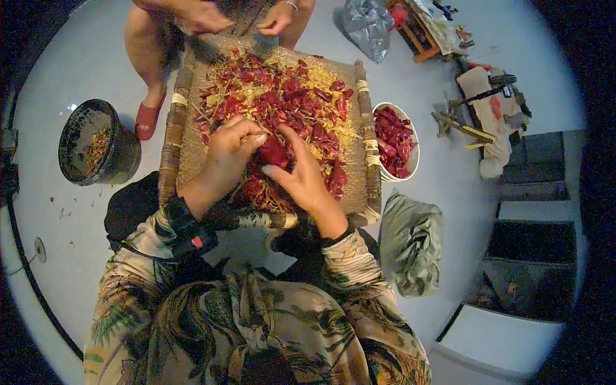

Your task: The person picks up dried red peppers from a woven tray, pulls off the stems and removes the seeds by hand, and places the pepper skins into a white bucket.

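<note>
A woven tray with a wooden frame bears dried red chillies, yellow seeds and stems. Over its near half, my right hand holds a dark red chilli between thumb and fingers. Close by on the left, my left hand has its thumb and fingers pressed together at the chilli's upper left end. What is in that pinch, perhaps a thin stem, is too small to make out.
Across the tray are a co-worker's hands. A black bucket with stems stands left, a white bucket of red chillies right. A grey-green sack lies below it. Racks with odds and ends stand farther right.
</note>
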`<action>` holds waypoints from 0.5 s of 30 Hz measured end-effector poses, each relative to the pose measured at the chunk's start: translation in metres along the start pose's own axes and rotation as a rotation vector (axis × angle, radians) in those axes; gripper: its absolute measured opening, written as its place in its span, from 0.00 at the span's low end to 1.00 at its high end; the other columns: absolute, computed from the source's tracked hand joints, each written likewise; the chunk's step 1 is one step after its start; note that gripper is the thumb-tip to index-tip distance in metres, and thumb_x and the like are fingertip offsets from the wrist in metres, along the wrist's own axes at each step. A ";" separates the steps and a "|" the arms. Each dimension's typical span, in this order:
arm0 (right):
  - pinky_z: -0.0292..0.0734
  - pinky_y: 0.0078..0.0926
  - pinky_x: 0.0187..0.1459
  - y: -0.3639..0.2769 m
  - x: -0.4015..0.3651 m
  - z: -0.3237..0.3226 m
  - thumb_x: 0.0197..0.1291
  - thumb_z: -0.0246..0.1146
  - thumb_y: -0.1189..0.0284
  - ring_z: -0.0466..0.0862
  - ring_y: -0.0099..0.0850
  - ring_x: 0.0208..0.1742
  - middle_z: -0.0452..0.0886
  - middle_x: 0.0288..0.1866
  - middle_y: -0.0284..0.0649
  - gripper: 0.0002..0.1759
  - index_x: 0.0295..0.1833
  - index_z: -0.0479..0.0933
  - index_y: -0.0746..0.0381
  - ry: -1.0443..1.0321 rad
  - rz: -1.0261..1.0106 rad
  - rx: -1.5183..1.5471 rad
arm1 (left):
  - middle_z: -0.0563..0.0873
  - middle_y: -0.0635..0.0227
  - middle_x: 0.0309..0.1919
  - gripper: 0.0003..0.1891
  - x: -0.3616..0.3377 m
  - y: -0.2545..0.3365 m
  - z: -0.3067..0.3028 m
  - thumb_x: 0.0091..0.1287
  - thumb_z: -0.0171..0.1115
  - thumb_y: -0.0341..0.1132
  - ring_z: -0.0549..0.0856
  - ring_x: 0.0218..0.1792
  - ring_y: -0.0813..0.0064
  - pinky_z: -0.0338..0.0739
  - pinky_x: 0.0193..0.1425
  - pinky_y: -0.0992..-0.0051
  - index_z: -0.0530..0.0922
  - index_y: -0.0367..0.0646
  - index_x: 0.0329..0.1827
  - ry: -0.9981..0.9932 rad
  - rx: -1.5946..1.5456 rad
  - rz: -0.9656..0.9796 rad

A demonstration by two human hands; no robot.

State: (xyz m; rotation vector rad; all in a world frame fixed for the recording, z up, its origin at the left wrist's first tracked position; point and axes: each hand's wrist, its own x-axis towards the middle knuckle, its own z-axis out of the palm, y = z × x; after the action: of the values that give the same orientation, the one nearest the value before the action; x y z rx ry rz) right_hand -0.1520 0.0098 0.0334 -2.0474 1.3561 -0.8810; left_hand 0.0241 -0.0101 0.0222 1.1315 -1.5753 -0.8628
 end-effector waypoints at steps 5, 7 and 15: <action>0.67 0.39 0.58 0.001 -0.002 0.006 0.53 0.65 0.65 0.74 0.49 0.56 0.75 0.54 0.53 0.30 0.60 0.67 0.65 0.012 -0.006 -0.042 | 0.76 0.61 0.27 0.06 -0.005 0.001 0.008 0.60 0.61 0.32 0.77 0.32 0.67 0.70 0.36 0.71 0.77 0.37 0.32 -0.054 0.057 0.075; 0.72 0.42 0.50 -0.001 -0.003 0.010 0.55 0.62 0.69 0.77 0.51 0.49 0.78 0.45 0.52 0.21 0.54 0.71 0.66 0.066 -0.082 -0.062 | 0.76 0.61 0.28 0.06 -0.005 0.005 0.008 0.60 0.61 0.32 0.77 0.32 0.67 0.70 0.36 0.71 0.77 0.37 0.32 -0.068 0.052 0.127; 0.68 0.40 0.31 -0.005 -0.002 0.013 0.58 0.59 0.76 0.74 0.50 0.31 0.71 0.27 0.50 0.06 0.35 0.70 0.66 0.054 -0.186 -0.170 | 0.76 0.64 0.27 0.04 -0.005 0.007 0.004 0.59 0.60 0.28 0.76 0.32 0.70 0.70 0.38 0.73 0.75 0.37 0.30 -0.017 -0.036 0.024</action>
State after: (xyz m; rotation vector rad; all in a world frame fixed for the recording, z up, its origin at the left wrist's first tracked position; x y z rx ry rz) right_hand -0.1400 0.0148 0.0281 -2.3261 1.3243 -0.9329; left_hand 0.0188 -0.0031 0.0264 1.0805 -1.5776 -0.8835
